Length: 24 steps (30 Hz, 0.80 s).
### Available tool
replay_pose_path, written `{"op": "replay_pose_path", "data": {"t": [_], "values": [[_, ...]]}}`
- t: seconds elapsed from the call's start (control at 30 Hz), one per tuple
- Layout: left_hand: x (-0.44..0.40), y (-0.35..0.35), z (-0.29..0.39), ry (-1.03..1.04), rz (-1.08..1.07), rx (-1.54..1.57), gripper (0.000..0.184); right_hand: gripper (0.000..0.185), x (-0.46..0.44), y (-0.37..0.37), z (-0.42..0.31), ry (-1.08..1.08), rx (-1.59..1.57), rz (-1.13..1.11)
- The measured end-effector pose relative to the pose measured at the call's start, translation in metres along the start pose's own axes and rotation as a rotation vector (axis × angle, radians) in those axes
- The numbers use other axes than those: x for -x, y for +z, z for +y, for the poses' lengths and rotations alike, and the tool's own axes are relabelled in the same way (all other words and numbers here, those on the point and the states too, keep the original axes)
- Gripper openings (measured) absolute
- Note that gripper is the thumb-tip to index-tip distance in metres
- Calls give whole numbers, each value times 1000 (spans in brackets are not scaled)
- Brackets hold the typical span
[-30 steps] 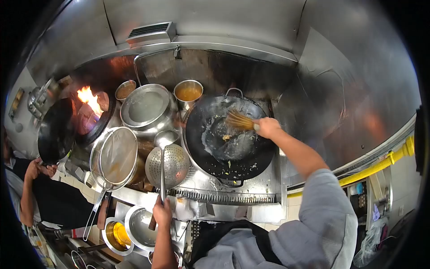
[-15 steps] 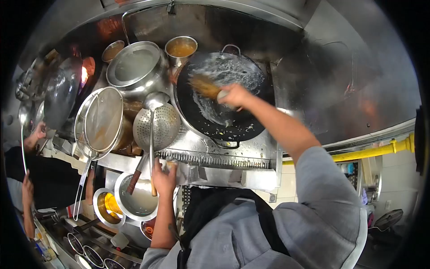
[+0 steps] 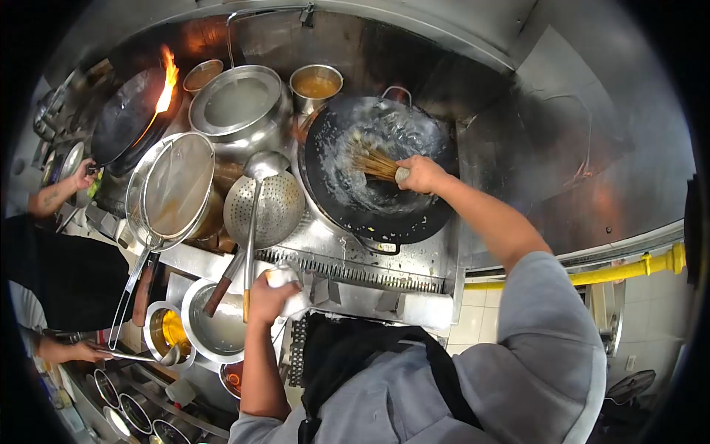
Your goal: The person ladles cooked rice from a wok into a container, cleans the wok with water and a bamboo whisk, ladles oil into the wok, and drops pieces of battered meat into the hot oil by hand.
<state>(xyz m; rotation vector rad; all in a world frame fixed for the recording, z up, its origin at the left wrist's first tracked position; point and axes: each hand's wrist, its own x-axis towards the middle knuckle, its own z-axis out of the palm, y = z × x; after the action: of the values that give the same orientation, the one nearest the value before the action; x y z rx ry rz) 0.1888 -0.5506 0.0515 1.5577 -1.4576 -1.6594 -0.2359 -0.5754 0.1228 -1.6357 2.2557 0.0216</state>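
Note:
My right hand (image 3: 421, 175) is closed round the bound end of a bamboo brush (image 3: 376, 163). The brush's bristles are in cloudy, swirling water inside a large black wok (image 3: 418, 228), with small food bits on its near wall. My left hand (image 3: 271, 297) is closed on a crumpled white cloth (image 3: 287, 287) at the counter's front edge. Just left of that hand lies the wooden-ended handle of a steel ladle (image 3: 266, 164), whose bowl rests over a perforated skimmer (image 3: 277, 211).
Wire strainers (image 3: 176, 189), a lidded-looking steel pot (image 3: 237, 106) and a cup of orange liquid (image 3: 316, 83) stand left of the wok. Bowls (image 3: 214, 325) sit below. At far left, a co-worker's hand (image 3: 83, 175) holds a flaming wok (image 3: 126, 118); another hand holds a ladle (image 3: 170, 357).
The brush has swept left and then slightly back right in the wok, where the water has spread. My left hand has left the ladle handle and taken the cloth. The co-worker's ladle has moved down.

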Motion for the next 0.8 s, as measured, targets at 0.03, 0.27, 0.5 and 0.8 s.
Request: {"op": "replay_pose_path", "data": {"t": [0.03,0.27,0.5,0.8], "values": [[4,-10,-8,-84,-162,263,47,57,19,-15,-11,47,-28,-91],[50,-5,13,71,-403,1056,83,61,11,-42,-9,23,374,-300],[54,-22,-12,-25,-481,1109,80,64,20,-52,21,-262,387,-314],[38,19,10,-8,-516,1146,58,58,32,-59,-12,-107,313,-322]]}}
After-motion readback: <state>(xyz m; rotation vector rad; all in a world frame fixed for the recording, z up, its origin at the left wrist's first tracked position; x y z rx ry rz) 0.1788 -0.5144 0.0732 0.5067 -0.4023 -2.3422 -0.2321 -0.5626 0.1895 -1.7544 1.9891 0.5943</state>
